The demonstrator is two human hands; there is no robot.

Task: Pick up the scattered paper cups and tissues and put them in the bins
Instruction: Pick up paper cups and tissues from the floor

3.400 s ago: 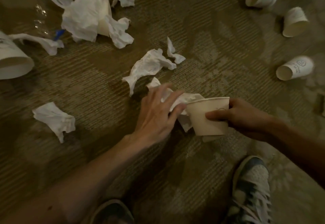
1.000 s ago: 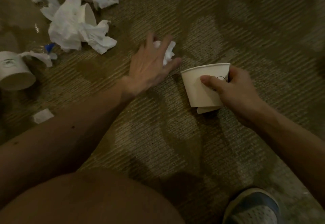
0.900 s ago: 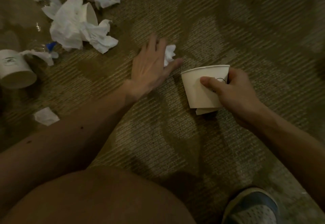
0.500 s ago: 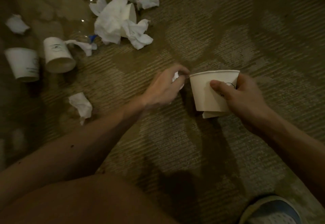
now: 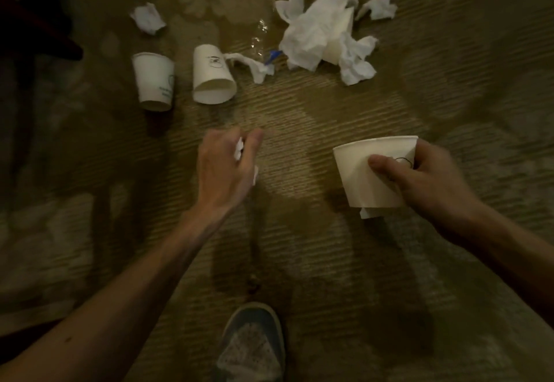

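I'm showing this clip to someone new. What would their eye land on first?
Probably the pale paper cup gripped by the right hand, right of centre, with the left hand clutching a tissue beside it. Beyond them, a tissue heap lies top right, and two cups sit upper left.

Two cups [image 5: 183, 80] left of tissue heap [image 5: 323, 33].

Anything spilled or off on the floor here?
A tipped cup lies on its side, and a second cup sits wrapped in crumpled tissues. Glints beside a blue piece could be liquid or clear plastic; cannot tell.
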